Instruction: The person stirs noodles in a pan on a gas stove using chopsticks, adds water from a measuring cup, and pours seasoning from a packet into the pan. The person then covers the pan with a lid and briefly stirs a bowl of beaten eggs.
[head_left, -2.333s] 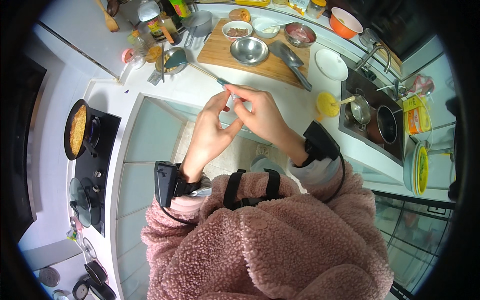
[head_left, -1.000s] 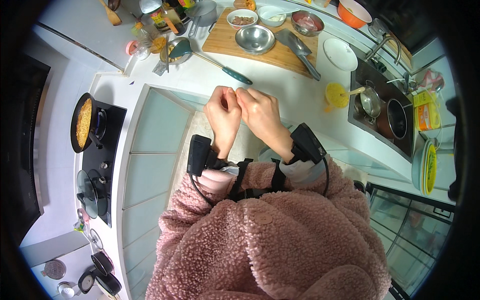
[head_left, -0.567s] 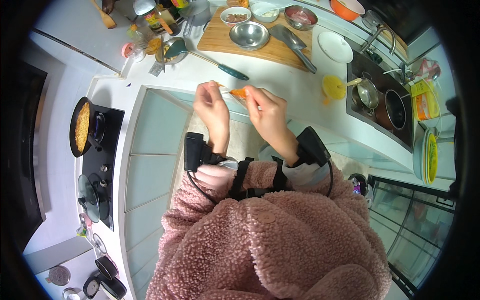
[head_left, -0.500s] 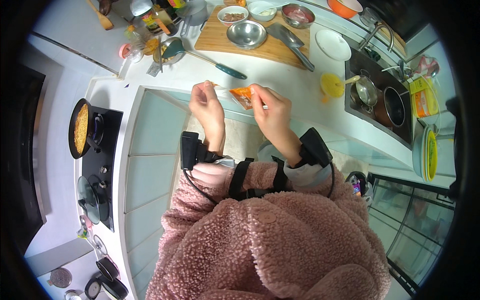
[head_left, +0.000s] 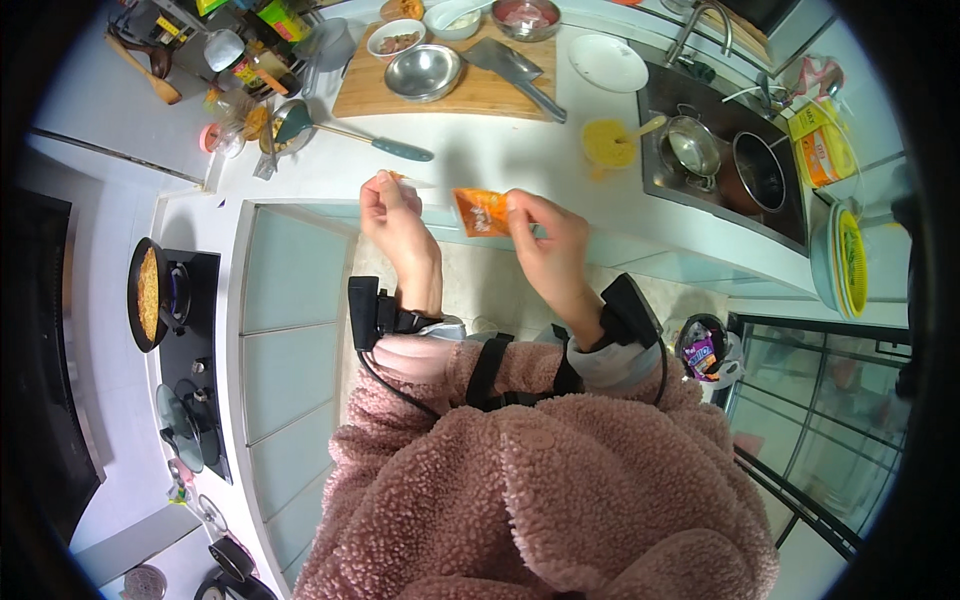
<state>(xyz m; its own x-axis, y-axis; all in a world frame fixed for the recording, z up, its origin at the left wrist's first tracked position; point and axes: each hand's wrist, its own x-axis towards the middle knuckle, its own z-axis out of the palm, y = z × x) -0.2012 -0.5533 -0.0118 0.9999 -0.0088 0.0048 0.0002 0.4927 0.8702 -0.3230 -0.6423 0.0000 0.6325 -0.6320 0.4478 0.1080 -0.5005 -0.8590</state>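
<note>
My right hand (head_left: 552,240) pinches an orange sachet (head_left: 482,212) by its right edge, thumb and finger closed on it. The sachet hangs over the counter's front edge, its printed face toward me. To its left, my left hand (head_left: 398,225) is closed in a pinch on a small orange and white scrap (head_left: 410,181), which looks like the sachet's torn-off corner. A gap separates the scrap from the sachet. Beyond my left hand, a green-handled spatula (head_left: 395,149) leans its head in a bowl. The steel bowl (head_left: 423,73) stands on the wooden cutting board (head_left: 365,98).
A cleaver (head_left: 515,77) lies across the board beside small bowls of food. Rightward are a white plate (head_left: 608,64), a yellow mixture with a brush (head_left: 606,147) and a sink (head_left: 660,170) holding pots. On the left hob, a frying pan (head_left: 148,295) contains something golden. A bin (head_left: 702,350) stands at right.
My hands have moved a little farther apart, the scrap leftward from the sachet. The sachet has turned to show more of its face. The whole view has shifted, with the counter farther up and left.
</note>
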